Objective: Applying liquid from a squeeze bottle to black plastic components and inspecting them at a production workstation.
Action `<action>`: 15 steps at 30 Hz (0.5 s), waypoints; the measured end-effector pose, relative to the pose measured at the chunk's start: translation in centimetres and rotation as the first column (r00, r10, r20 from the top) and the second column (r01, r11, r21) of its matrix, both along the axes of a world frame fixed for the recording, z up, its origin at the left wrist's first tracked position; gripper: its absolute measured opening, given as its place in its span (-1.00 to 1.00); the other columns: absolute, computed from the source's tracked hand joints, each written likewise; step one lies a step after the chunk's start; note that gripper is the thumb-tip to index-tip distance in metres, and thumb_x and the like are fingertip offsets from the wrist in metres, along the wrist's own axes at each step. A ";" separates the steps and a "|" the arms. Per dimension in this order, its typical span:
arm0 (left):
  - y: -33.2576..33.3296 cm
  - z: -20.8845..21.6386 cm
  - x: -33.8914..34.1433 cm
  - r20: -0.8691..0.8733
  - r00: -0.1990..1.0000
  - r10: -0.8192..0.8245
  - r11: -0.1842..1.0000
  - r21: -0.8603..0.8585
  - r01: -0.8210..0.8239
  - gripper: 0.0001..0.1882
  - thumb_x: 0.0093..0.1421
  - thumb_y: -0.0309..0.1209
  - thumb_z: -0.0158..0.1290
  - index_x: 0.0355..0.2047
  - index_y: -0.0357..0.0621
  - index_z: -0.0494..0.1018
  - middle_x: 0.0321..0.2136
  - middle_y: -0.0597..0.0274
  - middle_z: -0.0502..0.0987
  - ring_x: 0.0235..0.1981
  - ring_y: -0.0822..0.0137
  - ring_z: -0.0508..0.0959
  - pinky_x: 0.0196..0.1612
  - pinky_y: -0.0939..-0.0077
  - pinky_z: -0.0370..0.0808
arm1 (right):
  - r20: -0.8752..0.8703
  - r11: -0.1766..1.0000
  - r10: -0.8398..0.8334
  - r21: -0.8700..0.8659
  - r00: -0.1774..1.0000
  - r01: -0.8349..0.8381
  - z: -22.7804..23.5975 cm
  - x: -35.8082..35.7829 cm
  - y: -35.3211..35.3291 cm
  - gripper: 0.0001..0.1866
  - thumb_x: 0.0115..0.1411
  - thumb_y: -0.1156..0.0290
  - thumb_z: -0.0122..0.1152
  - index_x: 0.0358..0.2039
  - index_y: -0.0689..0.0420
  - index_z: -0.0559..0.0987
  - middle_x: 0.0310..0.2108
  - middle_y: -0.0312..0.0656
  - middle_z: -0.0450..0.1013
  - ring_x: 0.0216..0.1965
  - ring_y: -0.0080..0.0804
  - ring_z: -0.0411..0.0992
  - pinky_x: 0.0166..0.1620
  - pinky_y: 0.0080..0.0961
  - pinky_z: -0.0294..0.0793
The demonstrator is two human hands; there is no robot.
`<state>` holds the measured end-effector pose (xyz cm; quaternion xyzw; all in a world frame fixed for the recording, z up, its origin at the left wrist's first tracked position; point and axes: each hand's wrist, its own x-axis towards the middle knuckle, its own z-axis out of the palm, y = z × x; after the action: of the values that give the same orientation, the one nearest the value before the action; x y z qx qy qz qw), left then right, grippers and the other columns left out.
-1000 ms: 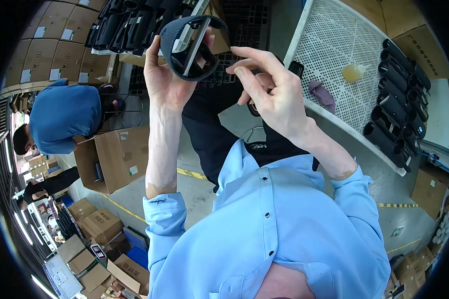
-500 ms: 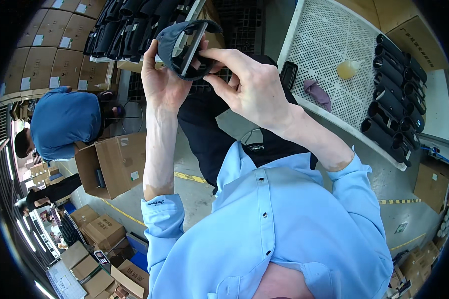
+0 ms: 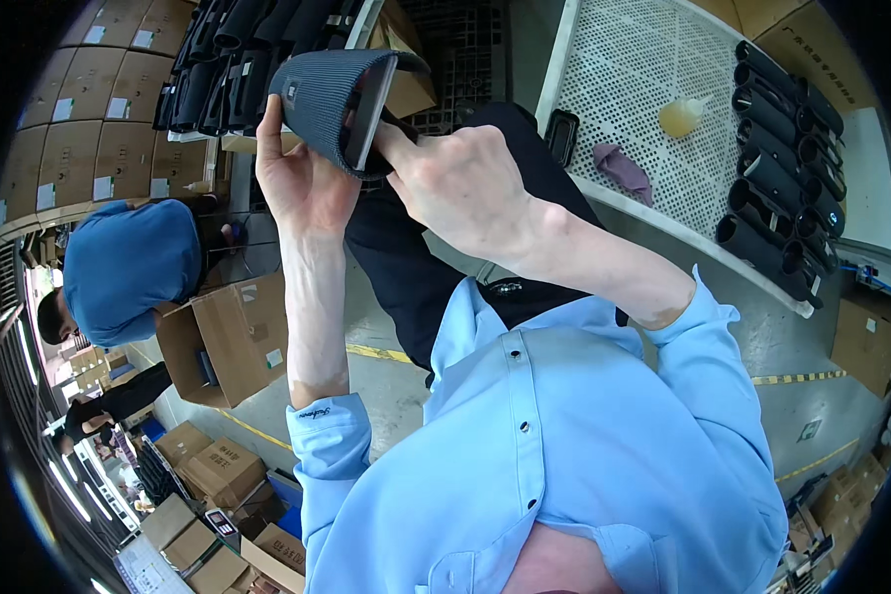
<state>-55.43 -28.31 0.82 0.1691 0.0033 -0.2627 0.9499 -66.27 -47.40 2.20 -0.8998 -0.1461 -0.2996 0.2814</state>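
Note:
A dark, ribbed hollow shell [image 3: 317, 99] is raised in front of me, tilted, its open end with a pale straight edge facing right. My left hand [image 3: 312, 188] is closed around its left and lower side, thumb up along the outside. My right hand [image 3: 470, 183] is curled at the open end, with its front fingers reaching inside. The shell hides those fingertips and whatever they grip.
Several similar dark shells [image 3: 238, 89] fill a rack at upper left. On the right, a white perforated table [image 3: 614, 89] bears more shells [image 3: 762, 188], a purple cloth [image 3: 622, 173] and a yellowish bottle [image 3: 681, 117]. Left, a person in blue [image 3: 134, 267] bends beside an open carton [image 3: 243, 342].
The shell has turned so more of its ribbed outside shows, and has shifted slightly left. My right hand has moved left and lower, its fingers going deeper into the opening.

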 end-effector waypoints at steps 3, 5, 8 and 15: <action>0.7 -0.9 0.3 0.030 0.992 -0.125 0.940 -0.316 0.128 -0.24 0.38 -0.23 0.01 0.44 -0.32 -0.01 0.36 -0.43 0.14 0.41 -0.33 0.14 0.46 -0.16 0.18 | 0.073 0.999 -0.048 0.026 0.996 0.046 -0.6 0.5 0.4 -0.79 0.12 0.54 0.25 -0.19 0.17 0.60 -0.75 -0.18 0.46 -0.84 -0.46 0.31 -0.70 -0.55 0.30; -0.4 -0.1 -0.2 0.008 0.991 -0.137 0.962 -0.235 0.135 -0.27 0.37 -0.22 0.02 0.41 -0.31 0.03 0.32 -0.35 0.20 0.39 -0.31 0.19 0.45 -0.16 0.21 | 0.080 0.998 -0.056 0.033 0.995 0.053 -1.2 0.8 0.3 -0.79 0.12 0.54 0.25 -0.19 0.17 0.61 -0.74 -0.18 0.46 -0.83 -0.46 0.31 -0.70 -0.55 0.30; -1.7 2.1 -1.6 -0.029 0.992 -0.122 0.992 0.027 0.122 -0.35 0.36 -0.19 0.07 0.33 -0.26 0.17 0.22 -0.13 0.39 0.33 -0.25 0.32 0.40 -0.16 0.30 | 0.126 0.998 -0.035 0.065 0.991 0.027 -1.8 1.1 0.3 -0.78 0.13 0.52 0.23 -0.17 0.17 0.62 -0.72 -0.18 0.47 -0.82 -0.48 0.32 -0.71 -0.55 0.29; -1.2 1.2 -1.9 -0.011 0.995 -0.099 0.995 0.008 0.099 -0.33 0.35 -0.19 0.07 0.36 -0.21 0.13 0.26 -0.12 0.35 0.38 -0.32 0.22 0.43 -0.17 0.26 | 0.160 0.997 -0.079 0.006 0.984 0.079 -1.6 0.7 0.5 -0.74 0.10 0.53 0.25 -0.15 0.16 0.63 -0.72 -0.21 0.46 -0.82 -0.50 0.31 -0.71 -0.56 0.26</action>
<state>-57.29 -29.50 2.05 0.1715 0.0012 -0.3102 0.9351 -65.57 -46.89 0.65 -0.8780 -0.1327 -0.3818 0.2563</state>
